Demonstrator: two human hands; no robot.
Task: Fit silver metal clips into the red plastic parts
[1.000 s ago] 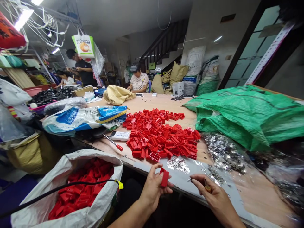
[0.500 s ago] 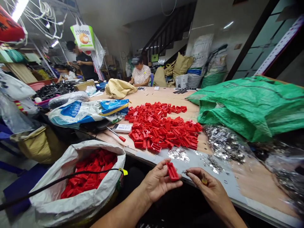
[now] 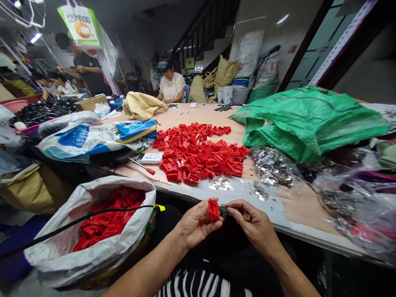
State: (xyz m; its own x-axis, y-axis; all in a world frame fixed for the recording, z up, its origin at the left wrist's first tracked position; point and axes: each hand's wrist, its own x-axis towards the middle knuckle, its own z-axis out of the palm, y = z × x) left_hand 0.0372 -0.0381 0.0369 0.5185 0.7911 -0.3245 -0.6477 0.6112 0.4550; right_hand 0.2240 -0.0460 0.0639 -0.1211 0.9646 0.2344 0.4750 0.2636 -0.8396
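My left hand (image 3: 198, 222) grips a red plastic case (image 3: 213, 210) between thumb and fingers, its hollow side partly showing. Close by on the right, my right hand (image 3: 252, 220) pinches a small metal piece (image 3: 223, 209) against the case's edge; whether it sits inside cannot be made out. A yellow-ended tool (image 3: 246, 216) is tucked in the same hand, the rest of it mostly hidden by fingers. Beyond both hands, a heap of similar red cases (image 3: 201, 154) covers the table, with a small pile of flat metal pieces (image 3: 220, 184) in front of it.
A white sack (image 3: 89, 183) of red parts stands at left, crossed by a black cable (image 3: 102, 213). On the table (image 3: 173, 192) lie a red-handled tool (image 3: 142, 166), a green sack (image 3: 309, 119) and bagged metal pieces (image 3: 274, 167). A person (image 3: 171, 84) sits across the table.
My hands have come together, bringing the metal piece to the red case. The case has turned, its end now facing me more. The camera view has shifted right and slightly down.
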